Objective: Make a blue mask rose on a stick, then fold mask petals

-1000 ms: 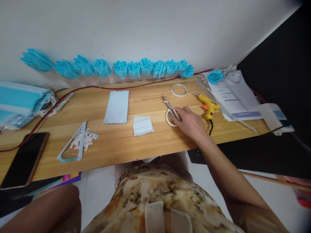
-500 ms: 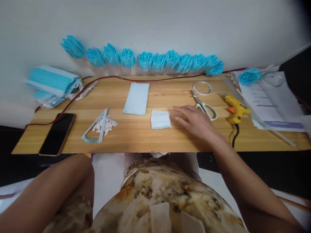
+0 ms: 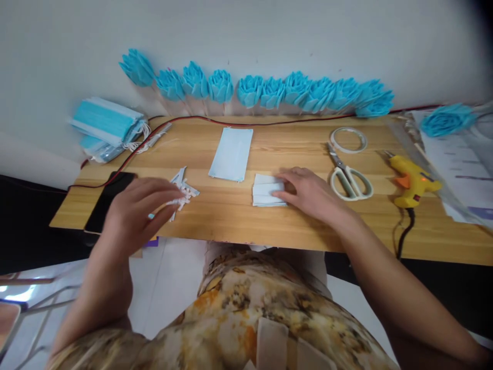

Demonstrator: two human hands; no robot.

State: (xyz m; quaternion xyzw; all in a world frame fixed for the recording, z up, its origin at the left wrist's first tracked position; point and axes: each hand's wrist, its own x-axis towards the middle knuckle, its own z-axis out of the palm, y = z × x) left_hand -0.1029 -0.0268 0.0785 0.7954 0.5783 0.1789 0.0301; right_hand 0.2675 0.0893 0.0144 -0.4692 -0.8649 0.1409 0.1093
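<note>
On the wooden table, my right hand (image 3: 308, 192) rests at the right edge of a small stack of folded pale blue sheets (image 3: 265, 191). Its thumb and fingertips touch the stack, spread apart rather than closed round it. My left hand (image 3: 140, 213) hovers by a pile of small white scraps and cut strips (image 3: 184, 194), partly covering it. Its fingers are curved, with a gap to the thumb and nothing visible between them. Behind the stack lies a flat pale blue mask sheet (image 3: 231, 155). White-handled scissors (image 3: 351, 185) lie right of my right hand.
A yellow glue gun (image 3: 414, 180) and a tape ring (image 3: 348, 140) lie to the right. Several blue flowers (image 3: 250, 91) line the wall. Packed blue masks (image 3: 103, 123) and a dark phone (image 3: 111, 198) are at left. A red-black cable (image 3: 185, 117) crosses the back.
My left hand has come up over the table to the scraps. My right hand now touches the folded stack, having been just right of it. The view has shifted left.
</note>
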